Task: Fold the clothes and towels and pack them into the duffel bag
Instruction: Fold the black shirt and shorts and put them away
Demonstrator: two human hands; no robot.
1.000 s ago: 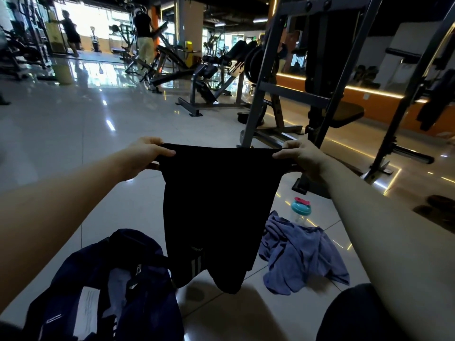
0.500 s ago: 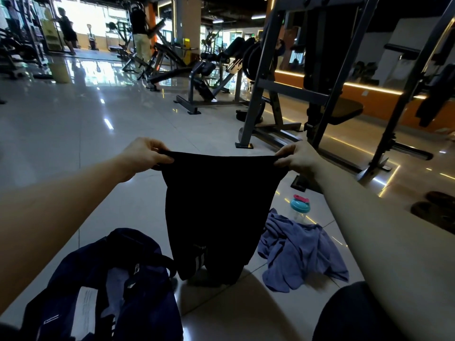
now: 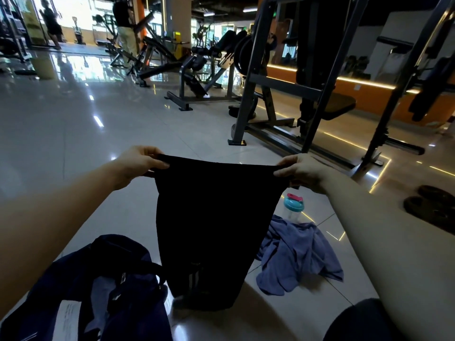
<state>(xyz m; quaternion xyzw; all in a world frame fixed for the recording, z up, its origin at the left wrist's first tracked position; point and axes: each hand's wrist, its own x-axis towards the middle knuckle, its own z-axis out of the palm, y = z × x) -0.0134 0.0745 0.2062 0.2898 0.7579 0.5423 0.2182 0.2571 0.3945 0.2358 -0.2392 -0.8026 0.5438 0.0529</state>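
Between my left hand and right hand, black shorts hang spread by the waistband.
Each hand pinches one top corner, fingers curled over the band, level above the floor; the hem drops just beside the open navy duffel bag on my left, with a crumpled blue towel on its right.

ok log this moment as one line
left hand: pinches black garment top edge | right hand: pinches same edge | garment: hangs spread, unfolded | duffel bag: on floor | blue towel: crumpled on floor
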